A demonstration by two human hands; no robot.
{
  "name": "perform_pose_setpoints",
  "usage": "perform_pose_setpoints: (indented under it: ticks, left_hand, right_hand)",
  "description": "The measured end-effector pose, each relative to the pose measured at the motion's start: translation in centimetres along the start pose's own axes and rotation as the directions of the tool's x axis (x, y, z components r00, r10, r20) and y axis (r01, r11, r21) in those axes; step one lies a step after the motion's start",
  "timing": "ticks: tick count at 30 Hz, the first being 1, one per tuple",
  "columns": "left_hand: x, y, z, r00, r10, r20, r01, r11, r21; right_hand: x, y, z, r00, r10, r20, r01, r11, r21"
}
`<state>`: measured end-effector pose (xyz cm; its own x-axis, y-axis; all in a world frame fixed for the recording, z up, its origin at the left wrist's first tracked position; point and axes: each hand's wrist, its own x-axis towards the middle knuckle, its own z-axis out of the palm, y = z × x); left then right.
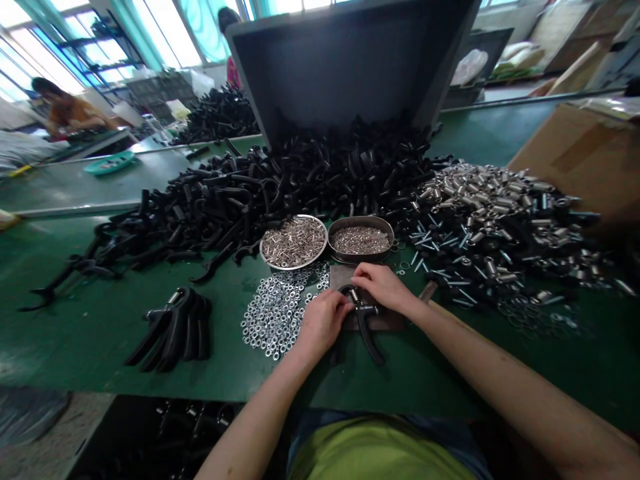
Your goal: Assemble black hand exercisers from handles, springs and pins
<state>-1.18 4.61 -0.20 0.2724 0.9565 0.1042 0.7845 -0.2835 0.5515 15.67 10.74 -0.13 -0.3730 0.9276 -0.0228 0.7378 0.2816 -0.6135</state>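
Both of my hands rest on a black hand-grip tool [367, 327] that lies on a small dark block [390, 321] on the green table [75, 333]. My left hand [323, 323] is curled, its fingers closed on the tool's left side. My right hand [383, 287] bends over the tool's top, fingers pinched at its metal spring end. A patch of small silver washers [273, 310] lies just left of my left hand.
Two metal dishes [294, 241] [361, 239] of small silver parts stand beyond my hands. A big heap of black handles [260, 187] spills from a grey bin [350, 60]. Silver springs and bolts [490, 207] lie at right, assembled grips [175, 327] at left. Another person [65, 110] sits far left.
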Motion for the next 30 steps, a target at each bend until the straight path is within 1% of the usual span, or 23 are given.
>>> perform_pose_setpoints:
  ticks: [2, 4, 7, 9, 12, 14, 16, 18, 21, 23, 25, 26, 27, 28, 30]
  left_hand:
    - [0.2, 0.0, -0.2, 0.999, 0.024, 0.034, -0.026, 0.998, 0.053]
    - [0.3, 0.1, -0.2, 0.996, 0.066, 0.068, -0.075, 0.987, 0.144]
    - [0.5, 0.5, -0.2, 0.974, 0.184, 0.131, -0.217, 0.926, 0.31]
    - [0.4, 0.7, -0.1, 0.958, 0.239, 0.159, -0.283, 0.883, 0.375]
    - [-0.1, 0.8, 0.2, 0.957, 0.26, 0.132, -0.292, 0.866, 0.407]
    - [-0.9, 0.7, 0.4, 0.96, 0.266, 0.092, -0.28, 0.873, 0.399]
    - [-2.0, 0.6, 0.5, 0.971, 0.235, 0.045, -0.234, 0.897, 0.374]
    - [-3.0, 0.6, 0.7, 0.987, 0.16, 0.013, -0.154, 0.925, 0.348]
    - [-4.0, 0.6, 1.0, 0.997, 0.073, 0.018, -0.074, 0.946, 0.316]
    - [-4.1, 0.6, 1.3, 0.997, 0.066, 0.037, -0.075, 0.945, 0.318]
    - [-4.0, 0.5, 1.5, 0.995, 0.079, 0.063, -0.096, 0.936, 0.339]
    - [-4.0, 0.4, 1.6, 0.994, 0.084, 0.076, -0.106, 0.931, 0.349]
    - [-3.9, 0.4, 1.6, 0.992, 0.089, 0.087, -0.114, 0.928, 0.354]
    - [-3.9, 0.4, 1.6, 0.991, 0.091, 0.093, -0.119, 0.928, 0.354]
    - [-3.8, 0.5, 1.5, 0.991, 0.096, 0.093, -0.123, 0.929, 0.35]
  right_hand:
    - [0.0, -0.3, 0.1, 1.0, -0.007, -0.016, 0.006, 0.999, -0.052]
    - [-0.3, -0.7, 0.3, 0.999, -0.022, -0.029, 0.018, 0.993, -0.119]
    - [-0.8, -1.4, 0.7, 0.997, -0.078, -0.026, 0.07, 0.973, -0.222]
    - [-1.2, -1.8, 0.9, 0.994, -0.109, -0.017, 0.1, 0.956, -0.276]
    - [-2.3, -1.8, 0.2, 0.99, -0.139, -0.023, 0.124, 0.934, -0.335]
    - [-4.0, -1.0, -0.9, 0.984, -0.164, -0.069, 0.125, 0.912, -0.39]
    - [-6.8, 0.6, -2.2, 0.981, -0.138, -0.14, 0.058, 0.884, -0.464]
    - [-10.3, 3.2, -3.1, 0.98, -0.014, -0.201, -0.097, 0.839, -0.535]
    - [-14.9, 7.0, -3.3, 0.959, 0.132, -0.251, -0.26, 0.764, -0.591]
    - [-16.3, 8.1, -3.1, 0.936, 0.212, -0.28, -0.337, 0.77, -0.543]
    - [-15.9, 7.4, -3.0, 0.915, 0.287, -0.282, -0.385, 0.831, -0.402]
    - [-15.2, 6.4, -3.0, 0.917, 0.3, -0.263, -0.374, 0.876, -0.305]
    - [-14.2, 5.1, -3.1, 0.925, 0.29, -0.245, -0.341, 0.919, -0.198]
    - [-13.0, 3.7, -3.2, 0.945, 0.241, -0.223, -0.268, 0.958, -0.098]
    - [-10.6, 1.2, -3.2, 0.966, 0.143, -0.215, -0.143, 0.99, 0.016]
